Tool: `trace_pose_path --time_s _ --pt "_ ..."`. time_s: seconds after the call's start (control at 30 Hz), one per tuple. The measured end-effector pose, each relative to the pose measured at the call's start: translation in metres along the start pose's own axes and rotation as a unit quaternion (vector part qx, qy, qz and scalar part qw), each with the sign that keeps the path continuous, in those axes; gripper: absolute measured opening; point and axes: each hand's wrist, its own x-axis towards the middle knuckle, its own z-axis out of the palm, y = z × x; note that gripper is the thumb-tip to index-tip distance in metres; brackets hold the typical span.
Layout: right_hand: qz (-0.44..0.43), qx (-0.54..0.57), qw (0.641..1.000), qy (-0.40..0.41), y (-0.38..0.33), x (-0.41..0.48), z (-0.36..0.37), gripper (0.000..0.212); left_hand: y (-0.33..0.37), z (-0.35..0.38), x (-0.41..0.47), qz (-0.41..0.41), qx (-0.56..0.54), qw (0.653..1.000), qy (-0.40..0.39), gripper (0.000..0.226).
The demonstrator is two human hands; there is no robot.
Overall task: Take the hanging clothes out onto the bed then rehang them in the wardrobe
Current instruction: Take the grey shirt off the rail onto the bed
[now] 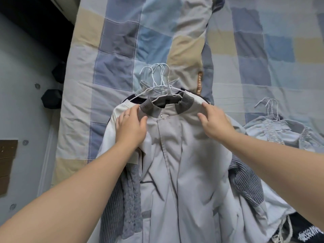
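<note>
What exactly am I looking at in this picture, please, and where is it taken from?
There is no machine here: a person works with two bare hands. The single picture comes from a wide-angle camera worn on the person's head, looking down, so the forearms enter from below. The surface is a bed covered by a patchwork quilt. On it lie clothes on wire hangers: a light grey jacket on top, grey knitwear beneath. A second pile, also on hangers, lies to the right. The left hand rests on one jacket shoulder. The right hand touches the other, and whether it grips the cloth is unclear.
</note>
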Motion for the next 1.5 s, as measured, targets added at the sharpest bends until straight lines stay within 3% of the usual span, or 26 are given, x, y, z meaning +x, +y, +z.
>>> trace_pose_path --time_s 0.17,0.53,0.83,1.07,1.5 --pt "0.009 -0.063 0.996 -0.062 0.003 -0.039 -0.008 0.059 0.003 -0.011 -0.038 -0.007 0.033 0.998 -0.061 0.065" --pt "-0.051 -0.161 0.982 -0.09 -0.026 -0.191 -0.086 0.064 0.057 -0.094 -0.162 0.056 0.073 0.988 -0.124 0.07" --pt "0.035 -0.078 0.996 -0.014 -0.037 -0.327 -0.143 0.066 0.114 -0.147 -0.254 0.134 0.08 0.977 -0.147 0.076" --pt "0.115 -0.007 0.991 0.061 -0.018 -0.41 -0.145 0.067 0.157 -0.145 -0.297 0.268 0.109 0.944 -0.159 0.074" --pt "0.284 0.077 0.932 0.213 0.106 -0.576 -0.156 0.065 0.29 -0.071 -0.426 0.46 0.157 0.851 -0.199 0.075"
